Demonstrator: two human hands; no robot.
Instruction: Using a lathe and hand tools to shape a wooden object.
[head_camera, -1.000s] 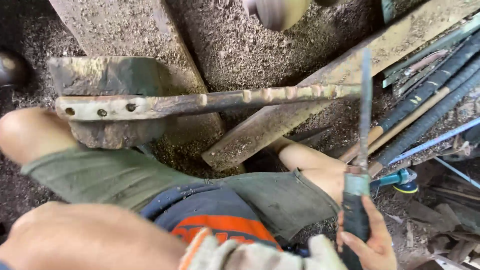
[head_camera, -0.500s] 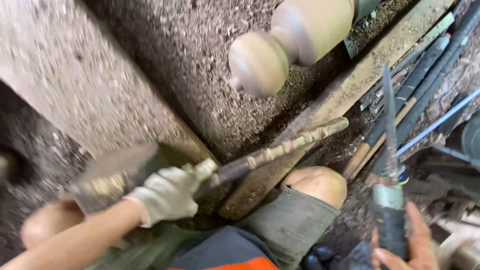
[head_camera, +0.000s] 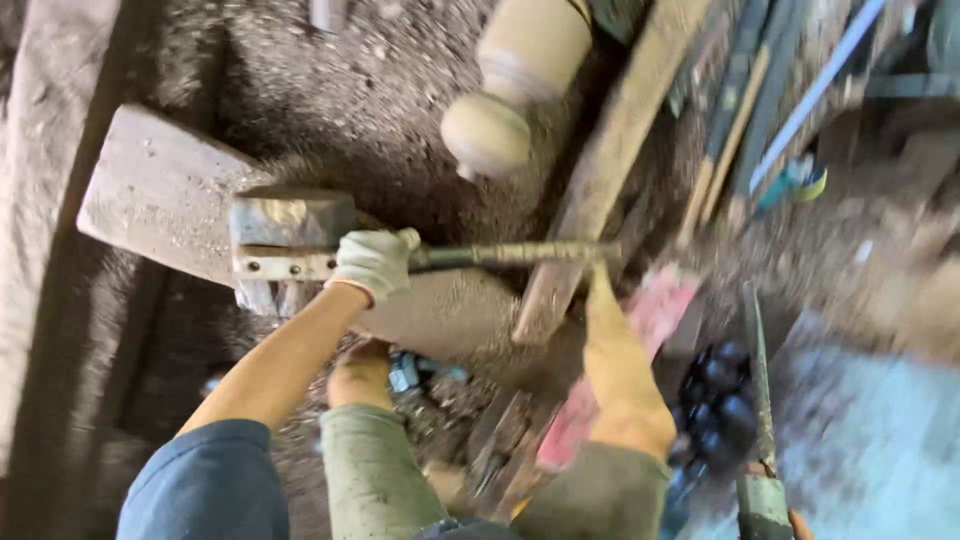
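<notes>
Rod (head_camera: 510, 254) runs rightward out of gloved left hand (head_camera: 374, 264)

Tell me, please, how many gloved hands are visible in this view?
1. The left hand wears a white glove and grips the notched rod beside the metal block. The right hand is nearly out of frame at the file; no glove shows there.

left hand (head_camera: 375, 264): white glove, wrapped around a long notched wooden stick (head_camera: 500, 254) lying across a grey block (head_camera: 290, 220) | right hand (head_camera: 775, 520): at bottom edge, mostly cut off, gripping a thin upright blade (head_camera: 760, 390) | turned wooden piece (head_camera: 515, 85) lies above on sawdust-strewn ground.
</notes>
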